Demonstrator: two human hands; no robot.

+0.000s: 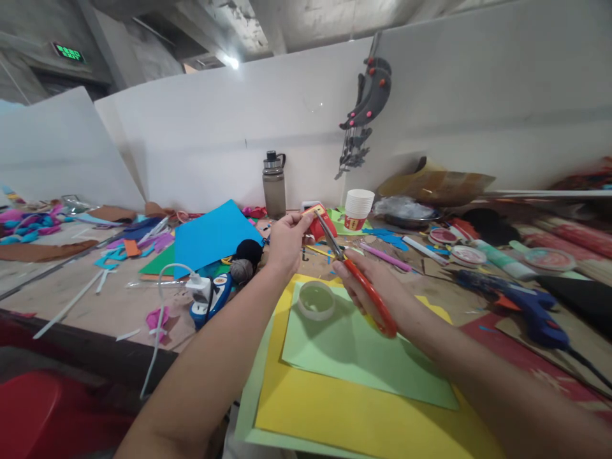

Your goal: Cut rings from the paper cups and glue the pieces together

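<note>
While the left hand pinches a red paper piece above the table | right hand fingers: wrapped on scissors | risk: left thumb near 1 blade tip, slip could nick it; loose pinch could tear paper

Left hand: pinches a red cup
Right hand: grips scissors, blades at the cup
Tape roll: on green paper
Bottle: upright
</note>
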